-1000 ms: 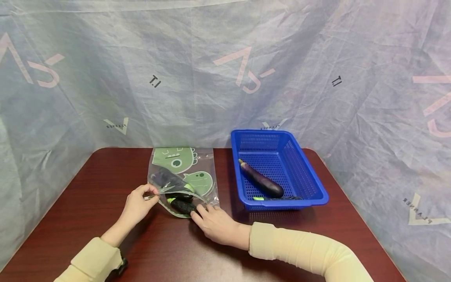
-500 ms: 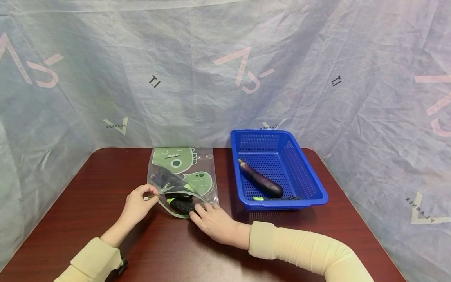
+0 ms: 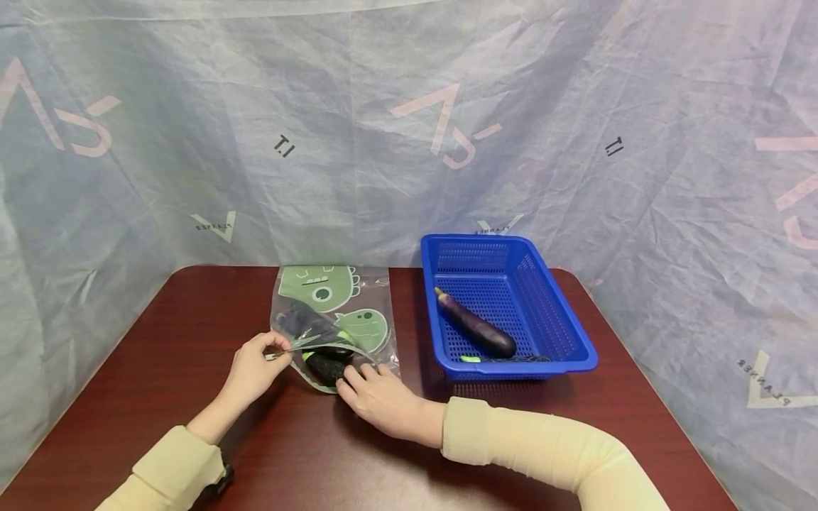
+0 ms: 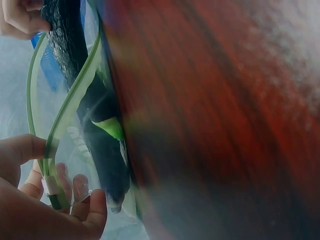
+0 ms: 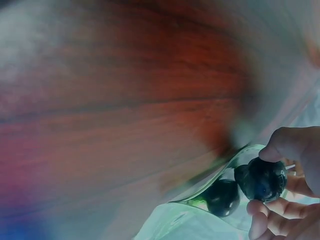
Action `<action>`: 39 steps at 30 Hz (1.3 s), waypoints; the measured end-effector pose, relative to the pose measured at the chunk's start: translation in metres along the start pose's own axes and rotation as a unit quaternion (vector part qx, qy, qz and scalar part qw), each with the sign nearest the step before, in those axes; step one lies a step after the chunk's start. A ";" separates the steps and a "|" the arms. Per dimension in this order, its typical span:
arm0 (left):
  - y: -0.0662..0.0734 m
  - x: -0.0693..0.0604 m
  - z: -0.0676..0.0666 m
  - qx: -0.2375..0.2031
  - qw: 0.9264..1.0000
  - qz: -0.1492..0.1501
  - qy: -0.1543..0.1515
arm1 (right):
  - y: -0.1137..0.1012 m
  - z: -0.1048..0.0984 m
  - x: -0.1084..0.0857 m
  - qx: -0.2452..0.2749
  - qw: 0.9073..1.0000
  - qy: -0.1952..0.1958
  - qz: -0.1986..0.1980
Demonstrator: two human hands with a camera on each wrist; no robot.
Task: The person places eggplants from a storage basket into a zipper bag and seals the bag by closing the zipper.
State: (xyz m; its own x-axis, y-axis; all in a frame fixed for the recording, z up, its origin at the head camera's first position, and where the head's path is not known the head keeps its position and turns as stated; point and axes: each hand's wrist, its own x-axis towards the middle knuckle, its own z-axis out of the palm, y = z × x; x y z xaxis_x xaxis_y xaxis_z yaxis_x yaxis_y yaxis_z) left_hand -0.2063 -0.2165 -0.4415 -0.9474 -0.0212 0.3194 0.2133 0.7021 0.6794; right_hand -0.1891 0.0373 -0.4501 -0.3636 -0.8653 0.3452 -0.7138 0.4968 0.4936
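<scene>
One clear bag printed with green cartoon creatures lies on the red-brown table in the head view, its mouth facing the person. The left hand pinches the near left corner of that bag. The right hand, at the near right side of the bag's mouth, holds a dark bumpy vegetable, whose green-marked end reaches into the opening. A dark purple vegetable shows through the bag's film. To the right of the bag stands a blue basket with an eggplant and a thin dark item with a bright green end in it.

From the left wrist, thumb and fingers close on the green-edged rim beside a white slider. The two green edges stand apart between this corner and the bumpy vegetable, which the other hand grips.

From the right wrist, the thumb lies above and fingers below the vegetable's rounded end, at the bag's mouth. A glossy black vegetable sits just beside it, within the bag's opening. Much of the table is blurred.
</scene>
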 end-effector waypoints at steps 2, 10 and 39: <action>0.001 -0.001 0.000 -0.001 1.000 0.001 0.002 | -0.001 0.000 0.003 -0.005 1.000 0.001 -0.001; 0.000 0.000 -0.002 -0.003 1.000 0.000 0.001 | 0.000 0.004 0.012 -0.017 1.000 0.020 -0.005; 0.000 0.000 0.000 -0.006 1.000 -0.002 0.007 | 0.004 0.018 0.014 0.011 0.998 0.021 -0.050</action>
State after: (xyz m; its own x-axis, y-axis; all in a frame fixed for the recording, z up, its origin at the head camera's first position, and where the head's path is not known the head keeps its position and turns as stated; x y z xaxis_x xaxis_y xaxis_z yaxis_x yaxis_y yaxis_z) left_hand -0.2065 -0.2167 -0.4410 -0.9449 -0.0336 0.3257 0.2127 0.6930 0.6888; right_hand -0.2078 0.0257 -0.4579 -0.2646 -0.9068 0.3283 -0.7585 0.4059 0.5098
